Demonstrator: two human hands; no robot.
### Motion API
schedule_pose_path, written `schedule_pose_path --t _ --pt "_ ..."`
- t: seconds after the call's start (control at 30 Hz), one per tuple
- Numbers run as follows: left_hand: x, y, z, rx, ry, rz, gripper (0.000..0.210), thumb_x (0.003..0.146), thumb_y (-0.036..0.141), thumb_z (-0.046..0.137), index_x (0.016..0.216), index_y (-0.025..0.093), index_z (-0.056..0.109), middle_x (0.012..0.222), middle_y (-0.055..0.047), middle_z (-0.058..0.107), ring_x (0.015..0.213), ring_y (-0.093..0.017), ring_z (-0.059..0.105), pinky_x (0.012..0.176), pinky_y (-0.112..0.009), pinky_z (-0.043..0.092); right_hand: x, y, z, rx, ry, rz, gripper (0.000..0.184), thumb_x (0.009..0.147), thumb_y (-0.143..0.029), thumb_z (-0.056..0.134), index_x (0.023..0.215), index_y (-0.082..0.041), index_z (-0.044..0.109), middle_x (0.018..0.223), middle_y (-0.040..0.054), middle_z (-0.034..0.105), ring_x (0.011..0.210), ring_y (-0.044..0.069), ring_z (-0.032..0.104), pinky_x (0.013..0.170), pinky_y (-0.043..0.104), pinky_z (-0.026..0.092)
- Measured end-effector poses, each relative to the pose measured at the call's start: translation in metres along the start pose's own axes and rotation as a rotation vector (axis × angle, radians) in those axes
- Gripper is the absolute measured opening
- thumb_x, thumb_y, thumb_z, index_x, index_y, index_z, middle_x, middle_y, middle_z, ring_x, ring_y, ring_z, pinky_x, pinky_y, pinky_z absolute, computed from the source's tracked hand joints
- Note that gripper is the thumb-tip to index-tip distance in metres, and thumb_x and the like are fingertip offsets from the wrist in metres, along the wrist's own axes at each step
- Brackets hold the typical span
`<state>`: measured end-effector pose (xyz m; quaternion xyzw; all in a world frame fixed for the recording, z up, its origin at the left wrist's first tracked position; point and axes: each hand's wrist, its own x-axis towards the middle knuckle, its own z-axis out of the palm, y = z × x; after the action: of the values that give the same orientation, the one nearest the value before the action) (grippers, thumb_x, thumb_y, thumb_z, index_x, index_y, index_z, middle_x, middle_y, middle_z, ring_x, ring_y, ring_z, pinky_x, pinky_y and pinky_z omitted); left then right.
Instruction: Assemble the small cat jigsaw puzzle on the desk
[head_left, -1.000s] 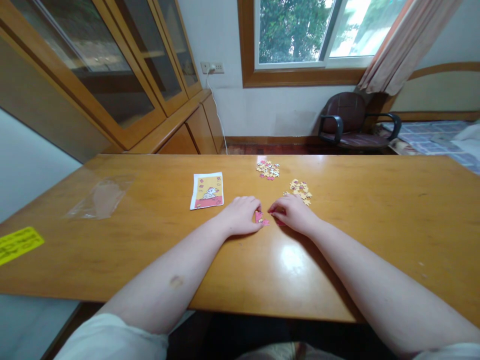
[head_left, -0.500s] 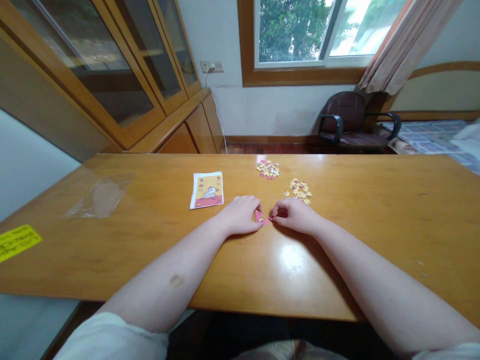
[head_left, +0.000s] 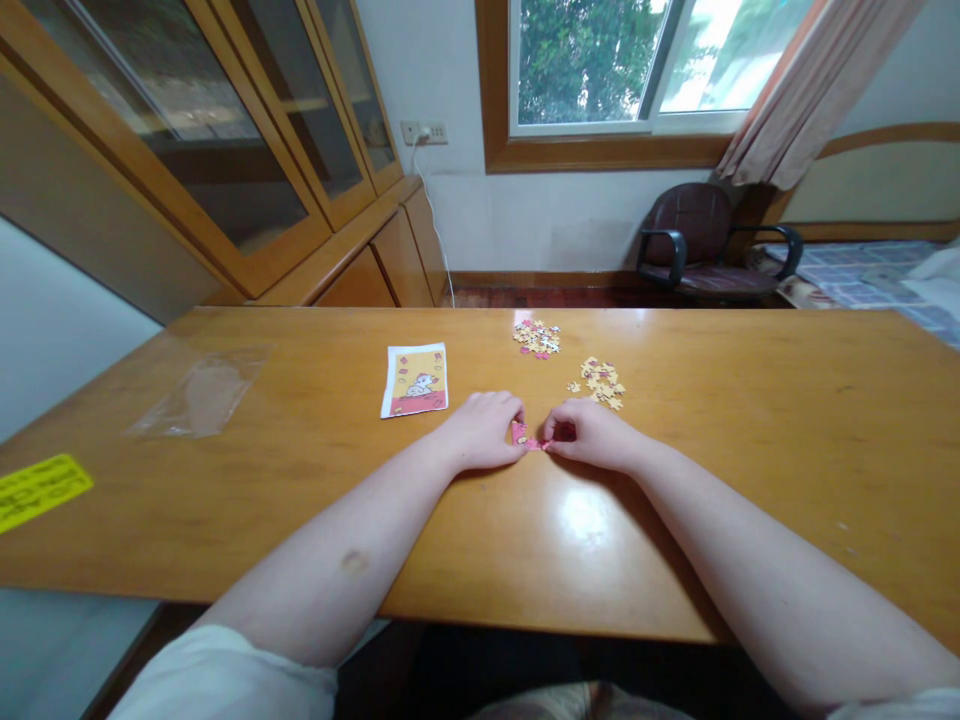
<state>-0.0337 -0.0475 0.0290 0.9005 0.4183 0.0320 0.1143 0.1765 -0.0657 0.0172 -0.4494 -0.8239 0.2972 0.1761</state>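
On the table, a few joined pink puzzle pieces (head_left: 519, 434) lie between my two hands. My left hand (head_left: 487, 430) curls around their left side, thumb and fingers closed on the edge. From the right, my right hand (head_left: 589, 432) pinches a small pink puzzle piece (head_left: 546, 445) against the right end of the joined ones. Whether the two interlock is too small to tell. Beyond my right hand lies a loose heap of yellow puzzle pieces (head_left: 602, 380). A mixed heap of yellow, white and pink pieces (head_left: 537, 338) sits farther back.
A picture card (head_left: 416, 382) with a white cartoon animal lies left of my hands. Farther left are a clear plastic bag (head_left: 206, 395) and a yellow label (head_left: 45, 490) at the table's edge. An office chair (head_left: 690, 240) stands behind the table (head_left: 750, 440).
My right hand has shifted slightly, bringing its pink piece against the end of the joined pieces. My left hand stays nearly in place.
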Motion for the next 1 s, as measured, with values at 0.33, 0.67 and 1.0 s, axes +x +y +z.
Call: schedule_pose_path --t 0.33,0.67,1.0 --pt "0.0 -0.001 0.001 0.004 -0.002 0.014 0.028 0.077 0.042 0.059 0.093 0.02 0.058 0.098 -0.007 0.063 0.093 -0.025 0.059 0.084 -0.038 0.044 -0.004 0.012 -0.022 -0.067 -0.02 -0.029 0.011 0.07 -0.024 0.073 0.079 -0.018 0.071 0.077 0.0029 0.067 0.071 0.014 0.059 0.068 0.026 0.045" --pt "0.0 0.0 0.0 -0.002 -0.005 0.012 0.027 0.076 0.041 0.059 0.093 0.02 0.057 0.098 -0.006 0.063 0.094 -0.024 0.059 0.086 -0.038 0.043 -0.004 0.015 -0.021 -0.103 -0.075 -0.055 0.007 0.072 -0.019 0.069 0.078 -0.019 0.074 0.082 0.0039 0.066 0.07 0.014 0.059 0.069 0.026 0.047" --pt "0.0 0.0 -0.001 0.004 -0.011 0.017 0.03 0.076 0.044 0.059 0.094 0.02 0.057 0.099 -0.007 0.063 0.095 -0.025 0.059 0.085 -0.038 0.044 -0.006 0.008 -0.017 -0.02 -0.065 -0.147 0.01 0.079 -0.024 0.068 0.083 -0.022 0.077 0.084 0.0037 0.066 0.076 0.014 0.062 0.076 0.027 0.047"
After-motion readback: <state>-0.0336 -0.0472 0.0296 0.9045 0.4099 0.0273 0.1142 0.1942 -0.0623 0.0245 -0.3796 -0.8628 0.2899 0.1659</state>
